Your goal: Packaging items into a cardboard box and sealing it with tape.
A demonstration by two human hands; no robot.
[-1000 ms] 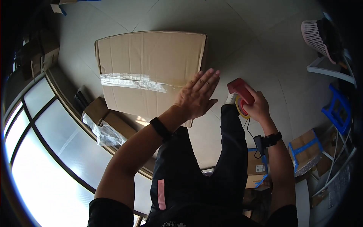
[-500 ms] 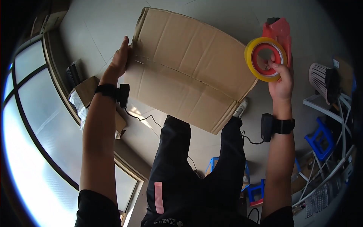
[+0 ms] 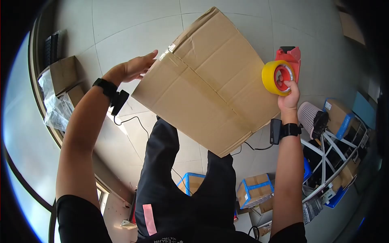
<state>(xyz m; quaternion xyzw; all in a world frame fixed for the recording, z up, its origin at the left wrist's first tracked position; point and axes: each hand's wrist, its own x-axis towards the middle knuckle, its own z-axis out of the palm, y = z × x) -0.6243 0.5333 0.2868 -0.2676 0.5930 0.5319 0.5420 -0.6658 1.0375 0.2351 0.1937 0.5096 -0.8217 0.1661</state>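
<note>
Around cardboard box, pale tiled floor; frosted panels left.

One large carton, one red tape dispenser, one yellow tape roll
Two black wristbands — one left, one right; one pink basket — and three blue-taped boxes.

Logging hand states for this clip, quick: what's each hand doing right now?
Left hand: open, at the left edge of the cardboard box; firm contact cannot be told.
Right hand: closed, holding the red tape dispenser.
</note>
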